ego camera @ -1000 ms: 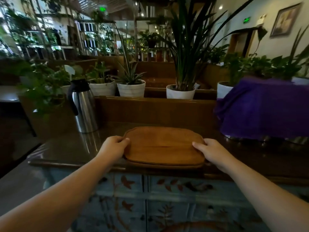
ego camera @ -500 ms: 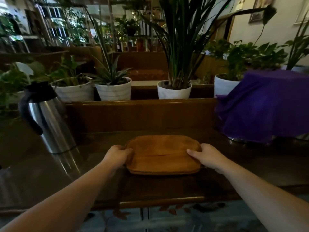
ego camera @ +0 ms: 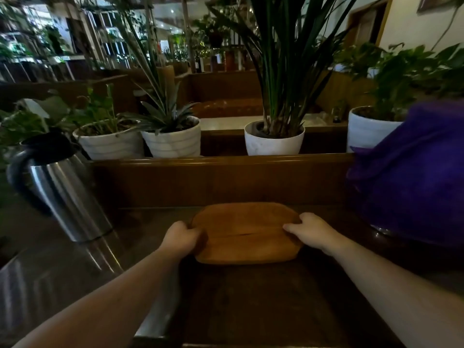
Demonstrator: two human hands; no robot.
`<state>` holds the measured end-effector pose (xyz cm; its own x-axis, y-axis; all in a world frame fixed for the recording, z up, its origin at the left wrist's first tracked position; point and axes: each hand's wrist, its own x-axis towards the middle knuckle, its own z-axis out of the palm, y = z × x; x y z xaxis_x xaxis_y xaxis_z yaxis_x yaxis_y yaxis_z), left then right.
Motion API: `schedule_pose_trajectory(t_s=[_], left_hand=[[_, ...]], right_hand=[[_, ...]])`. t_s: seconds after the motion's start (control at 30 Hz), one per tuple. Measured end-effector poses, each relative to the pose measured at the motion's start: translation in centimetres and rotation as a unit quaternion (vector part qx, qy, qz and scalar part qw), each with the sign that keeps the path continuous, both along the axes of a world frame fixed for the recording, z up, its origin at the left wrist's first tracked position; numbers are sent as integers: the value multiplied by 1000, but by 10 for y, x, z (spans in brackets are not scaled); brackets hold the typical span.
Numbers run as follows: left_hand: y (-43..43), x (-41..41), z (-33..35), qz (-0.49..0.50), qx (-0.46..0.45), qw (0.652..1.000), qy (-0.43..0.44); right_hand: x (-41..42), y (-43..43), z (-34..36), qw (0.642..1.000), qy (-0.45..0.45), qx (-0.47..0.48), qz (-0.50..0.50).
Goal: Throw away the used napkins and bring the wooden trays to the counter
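**Head view: wooden tray flat on the tabletop, a hand on each short end**

The wooden tray (ego camera: 247, 233) lies flat on the dark tabletop (ego camera: 251, 297), its long axis running left to right across the view, its rounded short ends pointing to either side. A dark seam line crosses its top along that same axis. Whether it is one tray or a stack cannot be told.

The left hand (ego camera: 181, 237) is curled around the tray's left end, fingers closed over the edge. The right hand (ego camera: 310, 231) clasps the right end, thumb lying on the top surface, fingers wrapped at the rim.

Behind the tray a raised wooden ledge (ego camera: 221, 182) forms a wall close to its far edge, with white plant pots (ego camera: 173, 143) lined up beyond it. To the left stands a steel thermos jug (ego camera: 67, 197), apart from the tray with bare tabletop between. To the right a purple cloth (ego camera: 411, 177) drapes over something, near the tray's right end. The widest open tabletop lies in front of the tray, toward the near edge.
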<state>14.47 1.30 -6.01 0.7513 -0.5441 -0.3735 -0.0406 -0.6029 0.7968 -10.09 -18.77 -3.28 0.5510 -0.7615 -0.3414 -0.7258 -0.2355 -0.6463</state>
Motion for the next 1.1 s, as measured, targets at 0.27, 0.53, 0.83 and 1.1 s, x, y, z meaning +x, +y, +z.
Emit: schedule_pose_trajectory(t_s=[0.27, 0.53, 0.83, 1.1], left_hand=[[-18, 0, -8, 5, 46, 999, -27], [-14, 2, -9, -19, 53, 998, -18], [-9, -1, -2, -57, 48, 997, 20], [1, -14, 18, -146, 57, 984, -85]], right_hand=[[14, -17, -5, 998, 56, -6, 24], [17, -15, -4, 993, 97, -51, 32], [21, -13, -3, 991, 109, -76, 24], [20, 11, 16, 969, 137, -197, 59]])
